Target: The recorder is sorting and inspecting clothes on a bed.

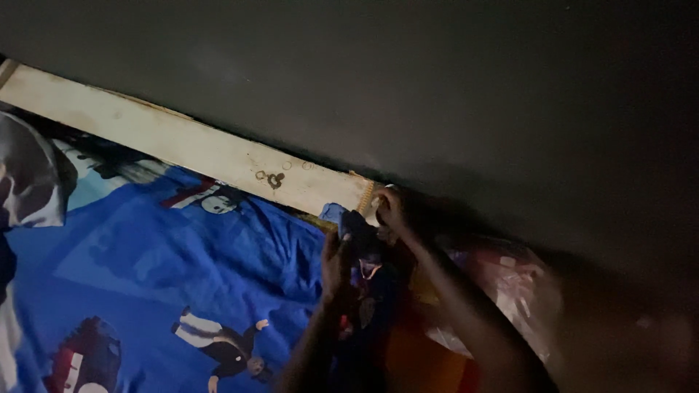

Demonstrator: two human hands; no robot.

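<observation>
Most of the view is a dark grey wall [437, 87], pretty dim in here. Below it a blue bedsheet [167, 262] with cartoon figures covers the bed, and a pale wooden board [182, 145] runs along between sheet and wall. A clear plastic bag [510, 284] sits by the corner. Left hand [335, 266] and right hand [392, 211] are both closed on the sheet's bunched corner [353, 225], up against the board's end.

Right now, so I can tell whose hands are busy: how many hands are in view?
2. The left hand grips the blue sheet at the mattress corner; the right hand is at the end of the pale wooden board. The dark surroundings could hide others.
</observation>
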